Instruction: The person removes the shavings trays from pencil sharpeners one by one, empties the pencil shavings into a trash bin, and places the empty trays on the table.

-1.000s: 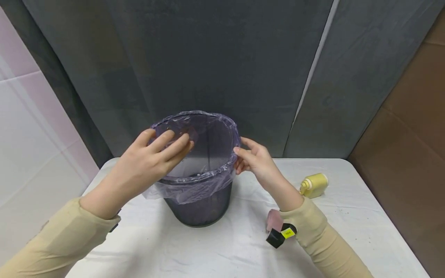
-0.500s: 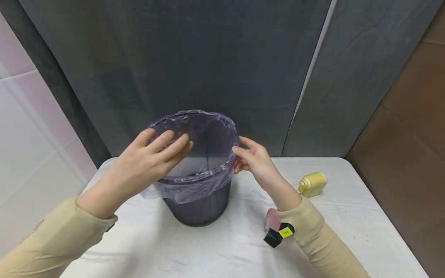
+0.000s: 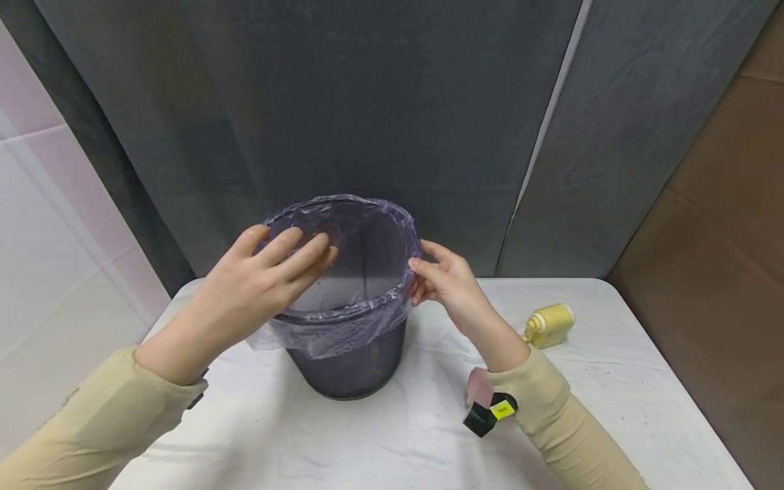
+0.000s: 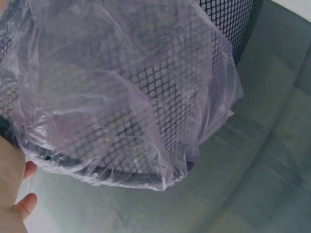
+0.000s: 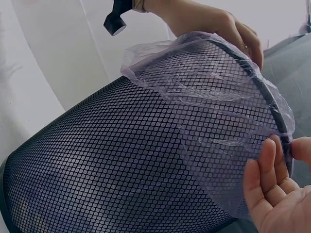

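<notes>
In the head view, a black mesh wastebasket (image 3: 346, 371) stands lined with a thin purple trash bag (image 3: 343, 340), its edge folded down over the rim. My left hand (image 3: 251, 292) reaches over the left side of the rim, fingers spread and gently bent above the opening; its thumb is hidden. At the right side, my right hand (image 3: 450, 279) pinches the bag and rim between thumb and fingers. The right wrist view shows the same pinch, with the right hand's fingers (image 5: 267, 170) on the outside of the bag (image 5: 209, 97).
A yellow bottle (image 3: 551, 325) lies on its side at the right of the white-covered table (image 3: 594, 408). Near the right sleeve are a pink object (image 3: 480, 386) and a black wrist device (image 3: 480, 418) with a yellow label. A dark grey panel (image 3: 392, 102) rises behind.
The view has shifted slightly. My left fingers have moved very little over the opening; the right hand keeps its hold on the rim.
</notes>
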